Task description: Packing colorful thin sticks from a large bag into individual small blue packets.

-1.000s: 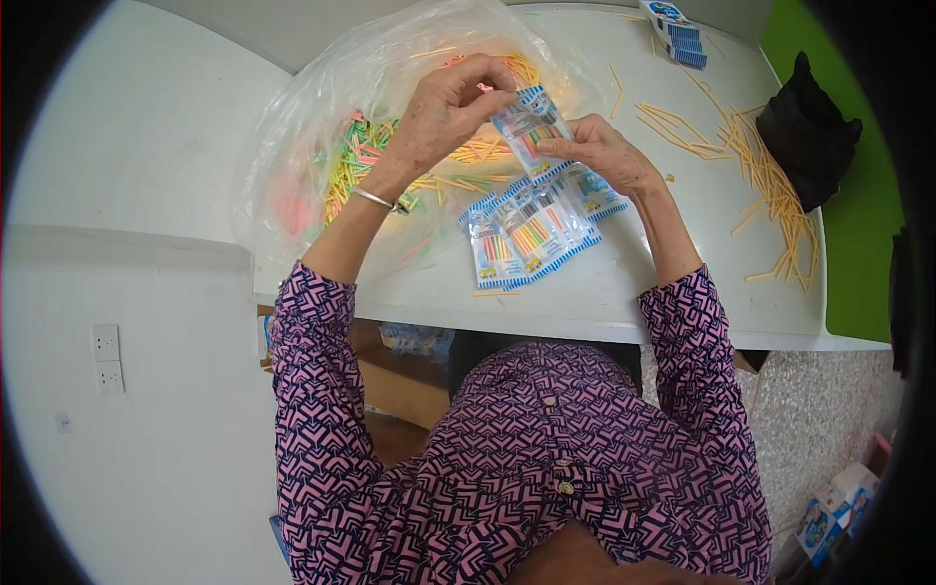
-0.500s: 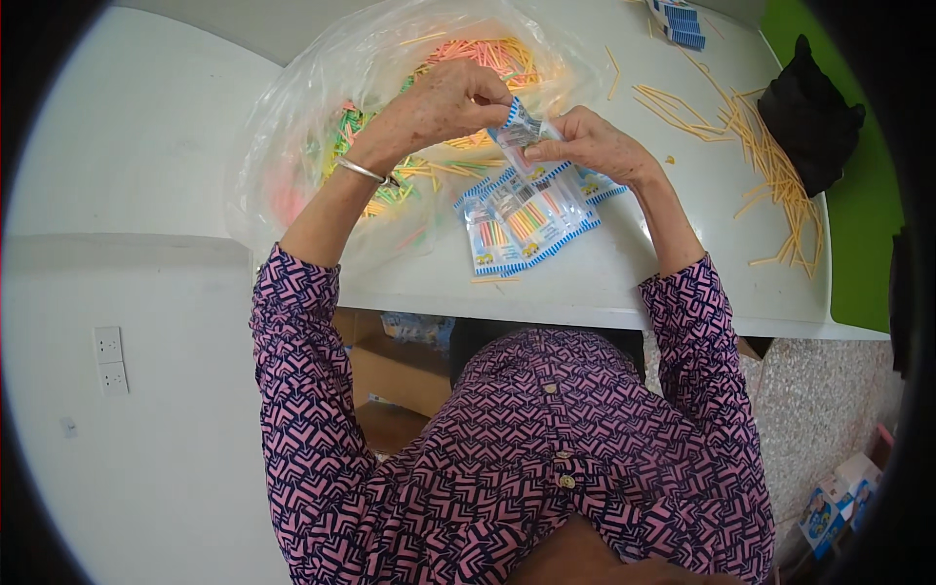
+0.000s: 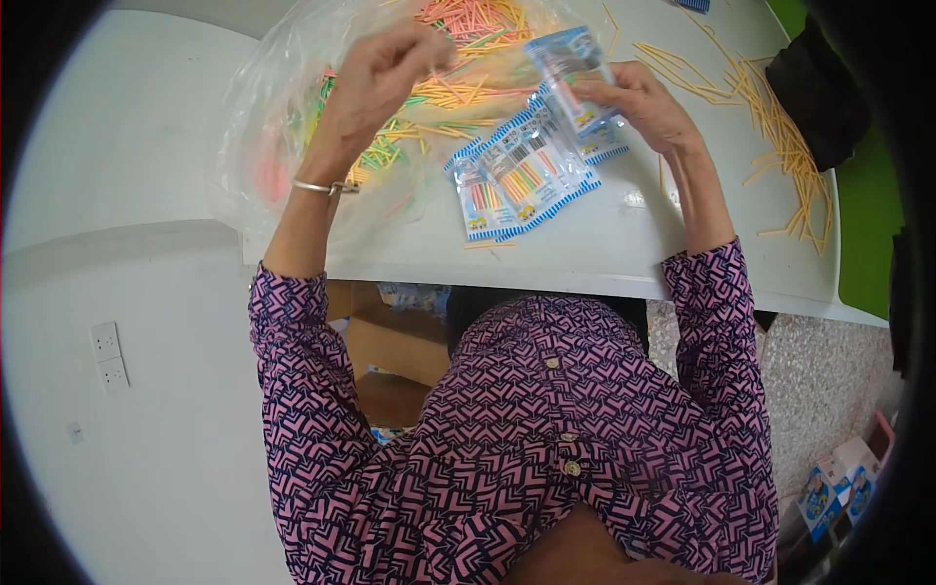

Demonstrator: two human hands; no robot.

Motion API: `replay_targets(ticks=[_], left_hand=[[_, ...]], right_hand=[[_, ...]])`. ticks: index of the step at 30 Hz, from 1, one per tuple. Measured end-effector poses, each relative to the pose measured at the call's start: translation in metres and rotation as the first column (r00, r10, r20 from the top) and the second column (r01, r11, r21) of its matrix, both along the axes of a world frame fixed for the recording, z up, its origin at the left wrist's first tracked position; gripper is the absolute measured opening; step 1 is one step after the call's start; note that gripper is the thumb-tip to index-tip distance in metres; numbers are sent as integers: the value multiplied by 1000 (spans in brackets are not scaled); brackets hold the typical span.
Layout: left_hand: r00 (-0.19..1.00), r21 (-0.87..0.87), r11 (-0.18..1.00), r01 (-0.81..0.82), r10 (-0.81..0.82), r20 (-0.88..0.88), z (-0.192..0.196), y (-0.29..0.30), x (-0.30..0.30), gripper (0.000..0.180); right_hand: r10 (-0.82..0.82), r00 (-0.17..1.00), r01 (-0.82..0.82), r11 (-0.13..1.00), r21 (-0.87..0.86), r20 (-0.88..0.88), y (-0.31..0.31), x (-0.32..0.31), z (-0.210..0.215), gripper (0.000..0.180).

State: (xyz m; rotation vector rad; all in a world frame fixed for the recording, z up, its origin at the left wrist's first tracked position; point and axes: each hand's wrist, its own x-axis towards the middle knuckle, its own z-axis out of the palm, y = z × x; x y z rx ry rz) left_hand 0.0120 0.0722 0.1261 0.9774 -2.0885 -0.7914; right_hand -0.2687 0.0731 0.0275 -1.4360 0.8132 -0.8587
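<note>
My right hand point(image 3: 651, 105) pinches a small clear plastic packet point(image 3: 577, 83) with blue-striped ends, thumb on its near face. Below it, several similar packets point(image 3: 522, 171) with rows of coloured sticks inside lie overlapping on the white table. My left hand point(image 3: 385, 83), with a silver bangle on its wrist, is raised over a large clear plastic bag point(image 3: 263, 107). Its fingers are curled together and blurred; whether anything is between them is hidden. Inside the open bag lie many thin sticks point(image 3: 478, 24) in pink, yellow, orange and green.
Loose yellow sticks point(image 3: 785, 161) spread along the table's right side, beside a black bag-like bundle point(image 3: 817, 93). A green surface point(image 3: 863, 244) borders the table point(image 3: 604, 258). Below its front edge is a cardboard box point(image 3: 395, 336). Blue-and-white boxes point(image 3: 829, 492) sit at the lower right.
My left hand has let go of the packet's top and moved left over the bag. My right hand has moved up and right with the packet, now seen more fully.
</note>
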Motion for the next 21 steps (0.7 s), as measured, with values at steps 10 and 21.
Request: replay_targets(ticks=[10,21], left_hand=[[971,430,902,-45,-62,232,-78,44,3,15],[999,556,831,-2,30,-41,-21,28,11,18]], right_hand=[[26,995,-44,978,203,92,24,-8,-1,29],[328,937,-343,929,-141,-120,46,13,16,38]])
